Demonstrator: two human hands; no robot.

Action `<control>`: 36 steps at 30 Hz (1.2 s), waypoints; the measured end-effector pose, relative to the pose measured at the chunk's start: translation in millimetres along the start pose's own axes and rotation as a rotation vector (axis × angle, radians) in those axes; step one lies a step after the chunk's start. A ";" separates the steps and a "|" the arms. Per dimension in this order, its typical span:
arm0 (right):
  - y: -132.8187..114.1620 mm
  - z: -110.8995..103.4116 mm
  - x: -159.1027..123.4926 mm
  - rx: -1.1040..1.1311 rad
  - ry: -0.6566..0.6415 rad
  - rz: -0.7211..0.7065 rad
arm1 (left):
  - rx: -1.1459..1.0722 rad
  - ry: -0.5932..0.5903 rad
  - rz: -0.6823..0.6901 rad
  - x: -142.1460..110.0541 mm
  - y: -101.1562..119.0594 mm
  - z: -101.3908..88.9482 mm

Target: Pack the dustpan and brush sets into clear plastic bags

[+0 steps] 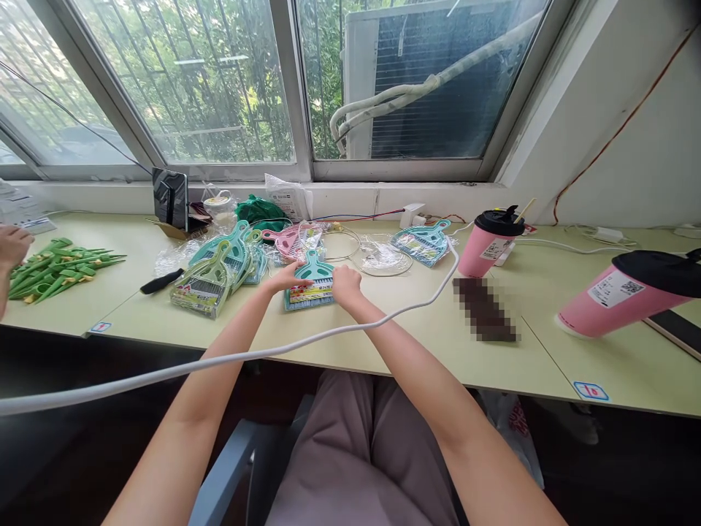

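Between my hands, on the table, lies a small teal dustpan and brush set with a yellow printed label and its bristles toward me. My left hand grips its left edge, thumb across the front. With fingers curled closed, my right hand holds the right edge. Just left of it are several similar sets in clear wrapping, among them a green dustpan set and a teal dustpan. Behind lies a pink dustpan set. Farther right is another wrapped teal set.
A white cable crosses above my forearms. Pink cups stand at right. A black-handled tool, a tablet and green clip-like pieces are at left, near another person's hand. Coiled wire lies behind.
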State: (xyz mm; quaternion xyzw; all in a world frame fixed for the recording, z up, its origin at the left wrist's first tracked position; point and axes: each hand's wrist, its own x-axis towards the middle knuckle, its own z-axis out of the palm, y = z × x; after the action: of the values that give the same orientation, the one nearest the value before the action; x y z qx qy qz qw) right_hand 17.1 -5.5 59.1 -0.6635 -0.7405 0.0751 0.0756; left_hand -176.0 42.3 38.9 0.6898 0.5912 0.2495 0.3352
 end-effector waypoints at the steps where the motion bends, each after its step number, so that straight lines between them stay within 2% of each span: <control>1: 0.8 1.3 0.4 -0.004 0.005 0.003 | 0.004 -0.002 -0.001 -0.9 0.2 -0.3; 6: 6.7 1.3 1.2 -0.042 0.045 0.000 | 0.006 0.016 -0.018 -2.9 1.2 1.3; 13: 21.8 -3.9 1.4 0.031 0.008 0.021 | -0.049 0.049 -0.026 -5.5 -0.4 4.5; 19: 23.8 4.6 7.6 0.152 0.178 -0.053 | -0.058 0.055 -0.006 -4.0 -2.4 4.9; 25: 22.9 17.5 28.0 0.372 -0.064 -0.098 | 0.008 0.069 0.014 -6.6 -2.4 5.7; 31: 40.3 28.5 36.6 0.646 -0.141 -0.174 | 0.016 0.086 0.119 -18.2 -0.1 9.8; 36: 61.5 30.9 25.3 0.986 -0.117 -0.251 | 0.027 0.116 0.264 -26.3 18.0 16.3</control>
State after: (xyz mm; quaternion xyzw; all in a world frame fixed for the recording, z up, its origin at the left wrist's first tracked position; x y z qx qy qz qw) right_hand 67.5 26.0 16.2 -0.4496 -0.6939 0.4430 0.3464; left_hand -156.8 12.4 43.3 0.7504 0.5172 0.3229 0.2552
